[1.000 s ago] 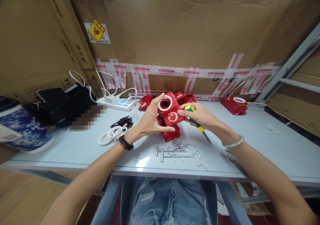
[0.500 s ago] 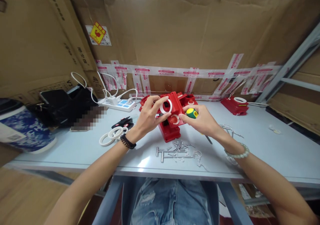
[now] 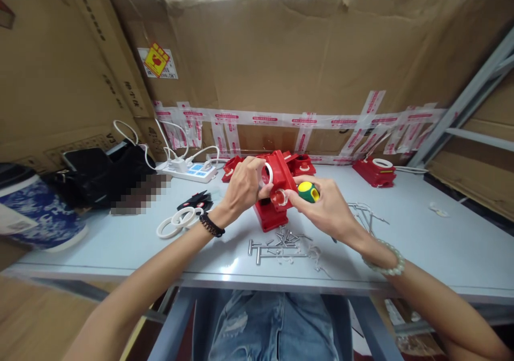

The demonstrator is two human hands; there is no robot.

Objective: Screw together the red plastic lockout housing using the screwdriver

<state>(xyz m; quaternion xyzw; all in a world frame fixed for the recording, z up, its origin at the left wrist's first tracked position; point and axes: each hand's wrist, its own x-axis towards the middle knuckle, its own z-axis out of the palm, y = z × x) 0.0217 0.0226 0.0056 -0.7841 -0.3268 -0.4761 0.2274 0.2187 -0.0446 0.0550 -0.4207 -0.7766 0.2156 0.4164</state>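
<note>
My left hand is wrapped round a red plastic housing with a white ring on its face, holding it tilted above the table. My right hand grips a screwdriver with a green and yellow handle; its thumb and fingertip also press on the housing's round clear-red button. Under the held part sits another red housing. Loose metal screws and pins lie just in front of my hands.
White rings and a black part lie at left, beside a white power strip and a black bag. More red housings stand at the back. Metal clips lie to the right. Cardboard walls surround the light table.
The red housing has been turned so its face points more to the left. The screwdriver has swung from lying sideways to handle-end toward me. Both hands moved slightly closer together.
</note>
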